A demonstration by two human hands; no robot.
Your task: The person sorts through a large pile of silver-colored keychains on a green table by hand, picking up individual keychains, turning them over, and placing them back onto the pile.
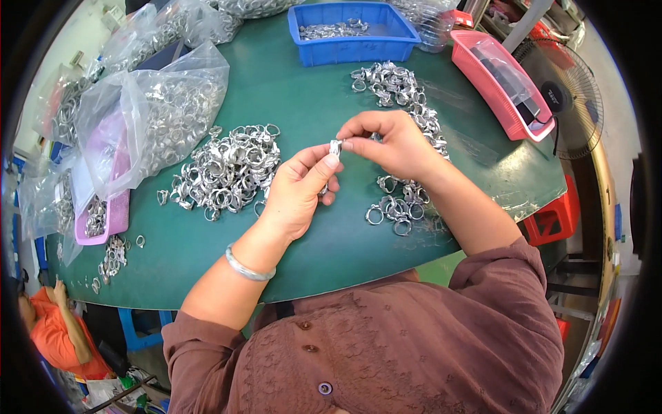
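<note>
My left hand (296, 190) is closed, thumb and fingers pinching a small silver hose clamp (335, 147) above the green table. Fingertips of my right hand (396, 146) meet at the clamp's right side, pinched on it too. Just left of my left hand lies a big heap of loose silver hose clamps (227, 169). Beneath and beyond my right hand a long pile of similar clamps (389, 83) runs across the table, partly hidden by that hand and forearm. A few separate clamps (396, 210) lie at its near end.
A blue bin (358, 50) with clamps stands at the back. Clear bags of clamps (172, 114) and a purple basket (121, 217) occupy the left. At right are a pink basket (500, 103) and a fan (576, 96). Another person (65, 331) is at the lower left.
</note>
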